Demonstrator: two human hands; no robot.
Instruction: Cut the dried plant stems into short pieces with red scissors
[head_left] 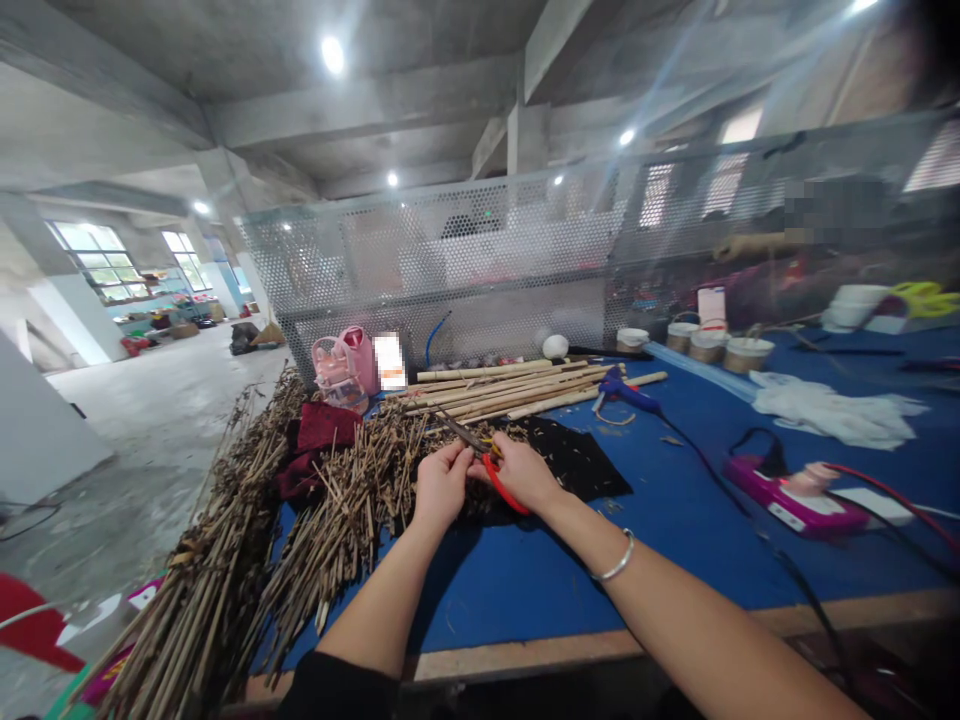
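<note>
The right hand [523, 472] had its fingers around red scissors [507, 488] above the black cloth [589, 458]. The left hand [441, 485] pinched its fingers together near the blades, contents unclear. Dry stalks [349, 500] lay left.

From the hands [519, 478] over the counter [480, 600], the heap of short stalks [349, 510] lies at nine o'clock, a bundle of longer stalks [214, 560] beyond it along the counter's left edge. Folded cloth [326, 428] sits at ten, the small backpack [357, 352] near eleven. Sticks [517, 393] lie at twelve to one, before the mesh panel [450, 280]; the glue gun [618, 389] at two, tubs [748, 353] farther out, the power strip [799, 505] at three.
</note>
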